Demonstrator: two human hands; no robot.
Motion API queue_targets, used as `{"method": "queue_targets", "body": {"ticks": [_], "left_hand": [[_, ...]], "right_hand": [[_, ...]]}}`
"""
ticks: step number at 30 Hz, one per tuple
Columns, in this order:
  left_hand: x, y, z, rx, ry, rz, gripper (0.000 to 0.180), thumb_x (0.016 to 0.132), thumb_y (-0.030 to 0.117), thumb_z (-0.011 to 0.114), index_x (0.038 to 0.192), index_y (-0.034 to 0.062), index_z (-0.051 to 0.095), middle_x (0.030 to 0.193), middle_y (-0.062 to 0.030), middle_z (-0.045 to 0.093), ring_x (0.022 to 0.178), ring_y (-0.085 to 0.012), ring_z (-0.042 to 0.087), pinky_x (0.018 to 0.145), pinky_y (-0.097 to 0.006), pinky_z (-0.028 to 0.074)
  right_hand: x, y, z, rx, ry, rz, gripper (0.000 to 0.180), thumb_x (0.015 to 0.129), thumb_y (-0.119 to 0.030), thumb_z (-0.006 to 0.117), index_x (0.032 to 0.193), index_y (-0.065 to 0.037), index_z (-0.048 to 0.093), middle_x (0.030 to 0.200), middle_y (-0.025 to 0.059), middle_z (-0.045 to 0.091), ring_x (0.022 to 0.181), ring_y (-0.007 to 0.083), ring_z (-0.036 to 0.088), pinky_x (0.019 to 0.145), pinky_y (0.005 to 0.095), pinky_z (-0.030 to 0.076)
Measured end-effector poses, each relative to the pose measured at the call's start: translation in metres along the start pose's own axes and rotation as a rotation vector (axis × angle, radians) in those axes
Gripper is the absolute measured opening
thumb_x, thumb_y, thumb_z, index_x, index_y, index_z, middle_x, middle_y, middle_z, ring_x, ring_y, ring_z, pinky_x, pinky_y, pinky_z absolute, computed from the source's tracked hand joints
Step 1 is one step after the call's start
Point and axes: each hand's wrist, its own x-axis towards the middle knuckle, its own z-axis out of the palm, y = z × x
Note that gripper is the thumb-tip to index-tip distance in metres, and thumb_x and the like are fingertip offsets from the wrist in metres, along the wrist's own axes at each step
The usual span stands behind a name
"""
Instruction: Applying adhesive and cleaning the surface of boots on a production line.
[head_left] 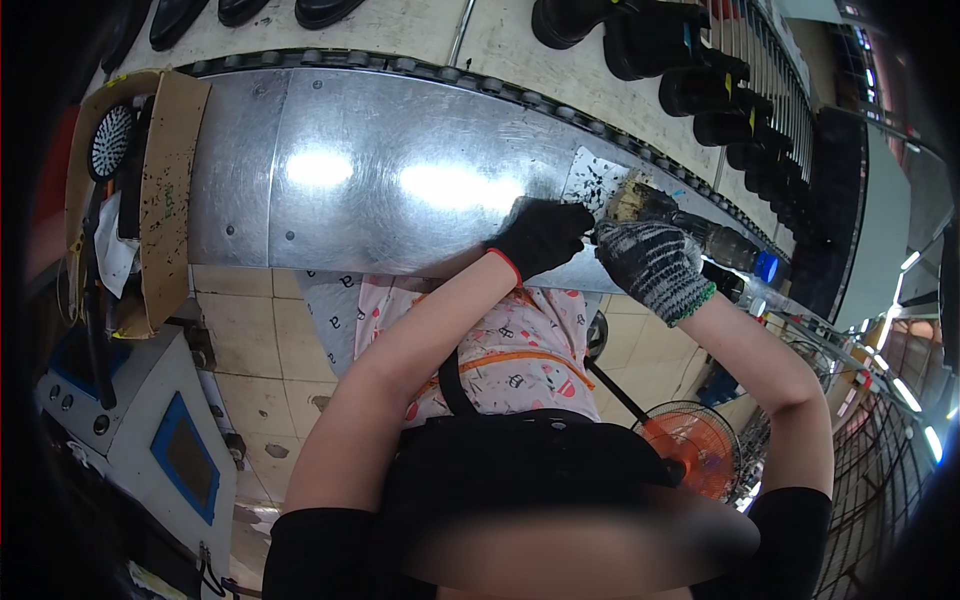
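My left hand (546, 238), in a black glove with a red cuff, is over the right part of the metal worktop (370, 225). Its fingers are closed, and whatever they pinch is too small and dark to name. Close beside it, almost touching, is my right hand (655, 265) in a black-and-white knit glove with a green cuff. That hand is curled too, its fingertips turned toward the left ones, and its contents are hidden. Just beyond lie a white sheet with black specks (592, 172) and a brush with tan bristles (630, 200).
A clear bottle with a blue cap (735, 249) lies to the right. At the left stands a cardboard box (172, 190) holding a round-headed brush (110, 143). Past the roller-chain edge (405, 64), black shoes (690, 92) line the conveyor. An orange fan (690, 448) stands below right.
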Motion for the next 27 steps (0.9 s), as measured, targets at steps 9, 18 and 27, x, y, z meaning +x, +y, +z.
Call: {"method": "queue_targets", "body": {"ticks": [9,18,27], "left_hand": [[-0.003,-0.002,0.004,-0.018,-0.06,0.001,0.024,0.069,0.015,0.067,0.091,0.0077,0.06,0.092,-0.01,0.06,0.083,-0.0285,0.061,0.07,-0.039,0.05],[-0.001,-0.001,0.001,-0.038,-0.118,-0.011,0.027,0.068,0.015,0.068,0.092,0.0066,0.06,0.093,-0.0104,0.06,0.084,-0.0283,0.061,0.071,-0.039,0.05],[-0.001,-0.001,0.002,-0.04,-0.112,-0.004,0.026,0.068,0.015,0.068,0.091,0.006,0.058,0.091,-0.0109,0.06,0.082,-0.0296,0.061,0.07,-0.041,0.049]], "right_hand": [[0.011,-0.009,-0.036,0.072,-0.235,0.112,0.027,0.085,-0.03,0.05,0.096,-0.011,0.065,0.08,0.0112,0.067,0.076,0.0316,0.065,0.069,0.0428,0.052],[0.012,-0.018,-0.044,-0.06,-0.226,0.056,0.023,0.082,-0.02,0.048,0.087,-0.007,0.066,0.075,0.0157,0.067,0.069,0.0304,0.066,0.06,0.0459,0.052],[0.016,-0.017,-0.045,-0.016,-0.248,0.026,0.023,0.083,-0.018,0.047,0.082,-0.008,0.067,0.074,0.0158,0.067,0.069,0.0288,0.067,0.058,0.0447,0.052]]}}
